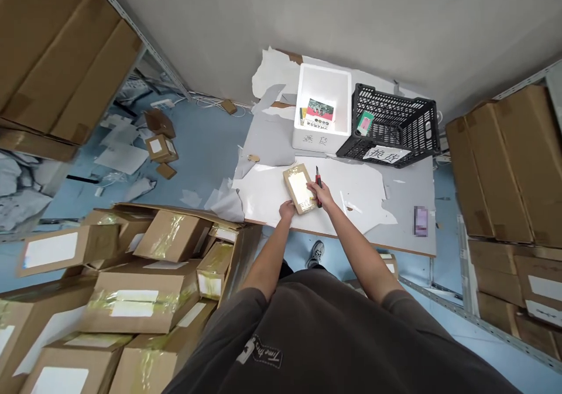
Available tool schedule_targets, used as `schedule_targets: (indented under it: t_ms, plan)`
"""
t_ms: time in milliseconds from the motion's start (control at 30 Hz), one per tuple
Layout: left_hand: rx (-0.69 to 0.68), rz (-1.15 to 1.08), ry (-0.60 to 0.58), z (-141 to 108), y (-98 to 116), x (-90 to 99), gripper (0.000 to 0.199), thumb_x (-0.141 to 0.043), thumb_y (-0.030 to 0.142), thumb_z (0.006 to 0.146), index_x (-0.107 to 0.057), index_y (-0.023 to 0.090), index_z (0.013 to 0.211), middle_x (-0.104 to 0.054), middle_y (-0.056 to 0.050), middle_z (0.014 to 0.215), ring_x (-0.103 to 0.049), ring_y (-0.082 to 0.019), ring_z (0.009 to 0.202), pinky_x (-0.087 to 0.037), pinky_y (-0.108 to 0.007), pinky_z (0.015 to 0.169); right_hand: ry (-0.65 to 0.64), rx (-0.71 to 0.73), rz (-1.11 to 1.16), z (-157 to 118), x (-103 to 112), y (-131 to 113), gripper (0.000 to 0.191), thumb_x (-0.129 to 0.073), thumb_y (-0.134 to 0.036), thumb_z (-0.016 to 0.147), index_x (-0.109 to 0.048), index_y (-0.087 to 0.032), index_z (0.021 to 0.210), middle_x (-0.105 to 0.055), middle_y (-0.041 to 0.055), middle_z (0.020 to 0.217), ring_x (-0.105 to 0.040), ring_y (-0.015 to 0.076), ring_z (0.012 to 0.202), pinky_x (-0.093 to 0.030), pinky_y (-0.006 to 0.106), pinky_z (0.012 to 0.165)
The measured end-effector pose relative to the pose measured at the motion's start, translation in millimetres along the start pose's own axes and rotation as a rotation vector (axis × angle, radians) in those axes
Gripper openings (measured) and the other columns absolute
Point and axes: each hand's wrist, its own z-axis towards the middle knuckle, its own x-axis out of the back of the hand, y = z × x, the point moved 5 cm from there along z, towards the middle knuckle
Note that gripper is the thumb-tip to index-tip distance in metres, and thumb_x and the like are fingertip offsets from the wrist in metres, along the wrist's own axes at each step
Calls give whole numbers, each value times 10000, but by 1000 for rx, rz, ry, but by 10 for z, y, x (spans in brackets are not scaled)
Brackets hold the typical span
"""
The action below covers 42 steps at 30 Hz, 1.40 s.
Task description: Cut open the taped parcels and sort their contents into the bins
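Note:
A small brown cardboard box (300,188) with a white label lies on the white-covered table (267,189), tilted slightly. My left hand (287,210) is at the box's lower left edge, its fingers closed against it; how firmly it grips is hard to see. In my right hand (321,194) is a red and black utility knife (318,186), blade pointing away from me. The fingers of that hand also reach the box's right edge. Behind the box stands a white foam bin (322,139) with books inside, beside a black plastic crate (395,124) holding a green item (365,123).
Many taped cartons (140,294) fill a large open box at the lower left. Stacked cartons (504,165) stand on the right, others on a rack at upper left. A blurred purple object (420,221) lies at the table's right. Scraps litter the floor.

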Motion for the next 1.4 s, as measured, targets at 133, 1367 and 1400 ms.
schedule_targets:
  t_ms: [133,1367,1400]
  plan:
    - [-170,240,59,62,403,249,623,-757,319,931,-702,211,1543,-614,-141,1692,-440,-346,1675,-280,-480,1419,19,-92,70,29,28,57,320,-752,-524,1024,-561,-270,1053,-842,95,1196,-810,219,1139,-530,178,532]
    - [-471,1051,-211,82,1099,-185,1209,-803,788,842,-279,349,1840,-128,2,1940,-32,-535,1750,-182,-715,1392,13,-72,-1035,644,-590,-499,400,-1026,-315,784,-761,-177,1052,-779,175,989,-830,357,845,-665,447,757]
    - [-469,1054,-210,75,1105,-180,1206,-802,788,842,-279,354,1839,-131,4,1940,-31,-537,1748,-184,-718,1389,8,-84,-1044,644,-600,-503,395,-1038,-250,748,-763,-170,1021,-777,173,968,-834,364,843,-670,455,766]
